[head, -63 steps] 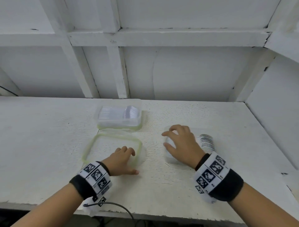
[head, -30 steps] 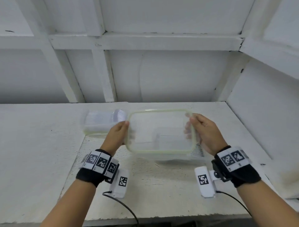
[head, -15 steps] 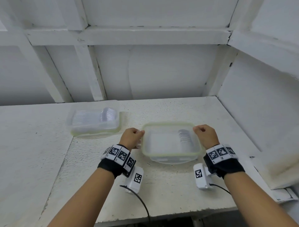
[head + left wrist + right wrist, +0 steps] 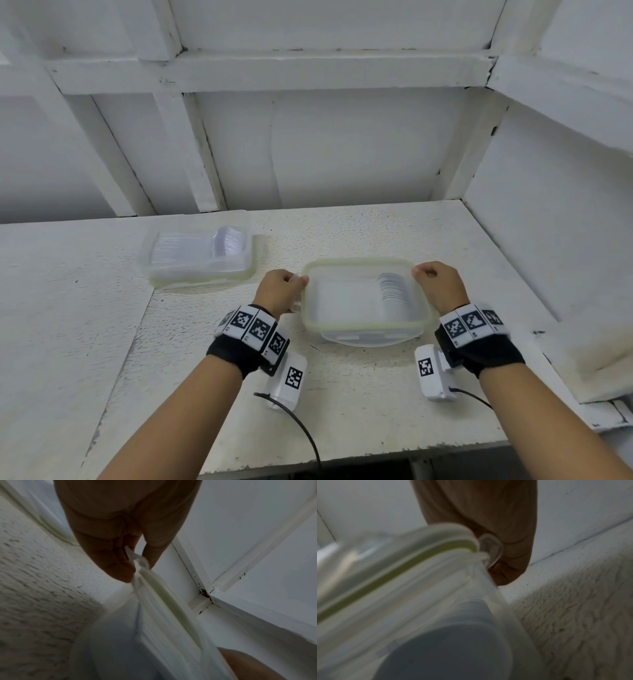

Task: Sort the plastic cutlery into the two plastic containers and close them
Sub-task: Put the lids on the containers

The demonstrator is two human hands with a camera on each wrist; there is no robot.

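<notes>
Left hand (image 4: 280, 290): fingers curled tight, pinching the clear side flap (image 4: 139, 561) of the lid at the near container's left edge; thumb and fingertips (image 4: 120, 572) closed on the tab in the left wrist view.
Right hand (image 4: 439, 287): also curled, gripping the clear flap (image 4: 491, 550) on the opposite, right edge of the same lid.
Lid (image 4: 363, 327): clear with a pale green seal, sitting on top of the near container, held between both hands.
Near container (image 4: 368, 339): on the white table (image 4: 359, 404), right of centre; a stacked row of plastic cutlery (image 4: 394, 289) visible through the lid toward its right side, type too blurred to tell.
Far container (image 4: 198, 251): back left, well apart from both hands, clear lid on, filled with stacked clear cutlery.
Wrist bands: black, with checkered marker tags, a white camera box under each wrist, cables trailing toward the table's front edge.
</notes>
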